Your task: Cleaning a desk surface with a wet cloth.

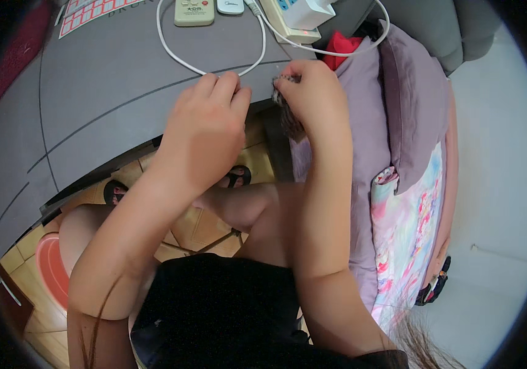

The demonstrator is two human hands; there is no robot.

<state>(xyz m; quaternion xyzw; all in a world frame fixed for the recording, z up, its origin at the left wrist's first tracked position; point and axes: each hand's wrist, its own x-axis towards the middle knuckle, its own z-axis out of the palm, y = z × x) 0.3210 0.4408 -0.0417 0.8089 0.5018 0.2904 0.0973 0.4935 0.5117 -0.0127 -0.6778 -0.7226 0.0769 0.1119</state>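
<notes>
My left hand (211, 126) is at the desk's front edge, its fingers curled together. Its fingertips are turned away, so what they pinch, if anything, is hidden. A white cable (174, 54) loops down to those fingers; whether they touch it I cannot tell. To the right, my right hand (317, 92) pinches a dark grey, fuzzy strip of fabric (290, 120) between thumb and fingers. The strip hangs down past the desk edge.
On the grey desk (103, 80) are a beige remote control (194, 13), a white remote (230, 6) and a power strip (294, 31) with a white plug. A bed with a purple pillow (414, 104) lies right. A pink basin (53, 267) stands on the floor.
</notes>
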